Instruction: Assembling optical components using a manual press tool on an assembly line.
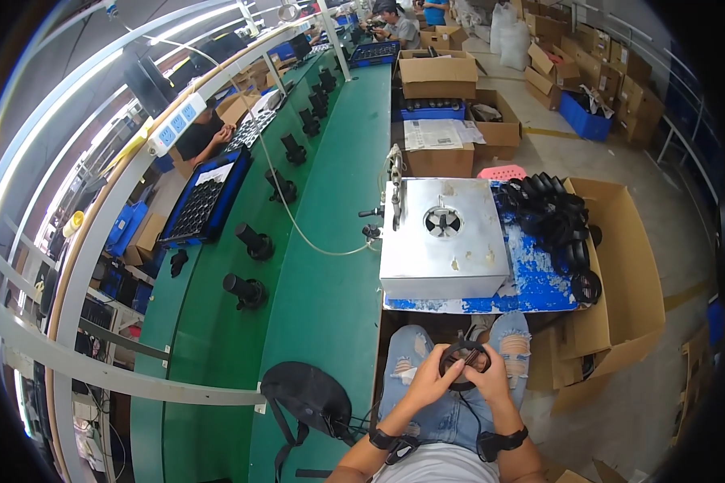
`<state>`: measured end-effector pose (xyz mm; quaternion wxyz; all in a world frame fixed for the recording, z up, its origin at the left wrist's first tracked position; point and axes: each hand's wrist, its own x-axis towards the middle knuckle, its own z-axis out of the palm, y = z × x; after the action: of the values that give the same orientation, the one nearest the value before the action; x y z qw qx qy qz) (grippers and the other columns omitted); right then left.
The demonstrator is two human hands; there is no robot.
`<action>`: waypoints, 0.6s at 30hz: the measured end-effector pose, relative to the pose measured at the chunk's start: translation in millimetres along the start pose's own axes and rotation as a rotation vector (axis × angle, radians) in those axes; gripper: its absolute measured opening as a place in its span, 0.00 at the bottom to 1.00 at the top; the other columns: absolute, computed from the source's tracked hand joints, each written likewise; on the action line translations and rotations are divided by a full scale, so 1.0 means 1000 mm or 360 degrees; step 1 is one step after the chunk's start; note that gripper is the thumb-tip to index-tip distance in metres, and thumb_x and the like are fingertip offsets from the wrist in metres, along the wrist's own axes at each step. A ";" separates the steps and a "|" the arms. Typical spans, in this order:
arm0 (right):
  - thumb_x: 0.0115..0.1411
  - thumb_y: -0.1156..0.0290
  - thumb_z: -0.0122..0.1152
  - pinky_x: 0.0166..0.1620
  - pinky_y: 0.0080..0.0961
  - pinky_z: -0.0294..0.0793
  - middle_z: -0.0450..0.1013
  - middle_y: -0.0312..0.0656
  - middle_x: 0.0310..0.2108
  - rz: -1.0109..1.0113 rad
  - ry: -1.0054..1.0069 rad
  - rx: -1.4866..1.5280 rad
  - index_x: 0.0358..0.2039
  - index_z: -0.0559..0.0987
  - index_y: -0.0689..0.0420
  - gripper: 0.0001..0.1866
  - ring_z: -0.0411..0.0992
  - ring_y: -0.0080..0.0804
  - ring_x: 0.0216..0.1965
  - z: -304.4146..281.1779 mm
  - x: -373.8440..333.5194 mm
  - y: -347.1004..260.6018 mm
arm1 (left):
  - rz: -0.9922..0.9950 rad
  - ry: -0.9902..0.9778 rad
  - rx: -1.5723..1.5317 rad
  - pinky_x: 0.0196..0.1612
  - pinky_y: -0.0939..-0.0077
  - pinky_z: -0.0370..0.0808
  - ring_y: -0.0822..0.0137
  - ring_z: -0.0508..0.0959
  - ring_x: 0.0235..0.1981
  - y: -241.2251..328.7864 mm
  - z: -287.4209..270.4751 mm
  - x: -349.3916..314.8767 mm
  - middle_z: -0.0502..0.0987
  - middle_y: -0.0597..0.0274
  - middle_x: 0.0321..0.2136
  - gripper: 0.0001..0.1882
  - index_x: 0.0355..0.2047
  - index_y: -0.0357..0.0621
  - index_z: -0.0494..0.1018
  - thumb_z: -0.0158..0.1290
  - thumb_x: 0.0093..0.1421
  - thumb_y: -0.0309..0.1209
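Holding blk ring (465, 346), btwn L hand (432, 379), R hand (495, 377)

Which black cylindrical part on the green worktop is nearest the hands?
The black cylindrical part at the row's near end, lowest in the picture. It is closest to the left hand and right hand; the others stand farther up the green worktop.
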<state>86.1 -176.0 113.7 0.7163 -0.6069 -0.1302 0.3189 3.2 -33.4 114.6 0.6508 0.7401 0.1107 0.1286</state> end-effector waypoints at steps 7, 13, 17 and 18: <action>0.50 0.82 0.57 0.40 0.18 0.73 0.74 0.37 0.35 -0.0069 -0.0137 0.0271 0.40 0.70 0.61 0.15 0.73 0.21 0.35 0.005 0.016 -0.023 | 0.0063 -0.0029 -0.0032 0.39 0.72 0.72 0.68 0.75 0.34 0.017 -0.011 0.016 0.75 0.57 0.33 0.18 0.42 0.39 0.66 0.59 0.54 0.29; 0.51 0.82 0.57 0.42 0.19 0.73 0.75 0.39 0.37 -0.0162 -0.0018 0.0050 0.40 0.70 0.63 0.15 0.72 0.20 0.38 0.007 0.020 -0.010 | -0.0081 0.0025 0.0010 0.35 0.79 0.72 0.77 0.72 0.30 0.010 -0.011 0.029 0.74 0.65 0.28 0.18 0.39 0.40 0.68 0.63 0.51 0.29; 0.53 0.80 0.60 0.41 0.18 0.72 0.74 0.38 0.36 -0.0183 0.0055 0.0018 0.41 0.68 0.63 0.15 0.72 0.20 0.37 0.012 0.024 -0.001 | -0.0073 -0.0032 -0.0057 0.35 0.78 0.72 0.76 0.73 0.31 -0.003 -0.019 0.044 0.74 0.64 0.32 0.21 0.40 0.40 0.66 0.63 0.49 0.30; 0.53 0.80 0.60 0.41 0.18 0.72 0.74 0.38 0.36 -0.0162 0.0057 0.0020 0.41 0.68 0.63 0.15 0.72 0.20 0.37 0.012 0.024 0.002 | -0.0126 -0.0052 -0.0052 0.36 0.78 0.72 0.76 0.73 0.32 -0.005 -0.019 0.044 0.75 0.63 0.32 0.23 0.43 0.40 0.66 0.63 0.49 0.31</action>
<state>97.1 -152.1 109.7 0.7376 -0.6006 -0.1461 0.2719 38.5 -0.2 114.0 0.6690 0.7265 0.1272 0.0925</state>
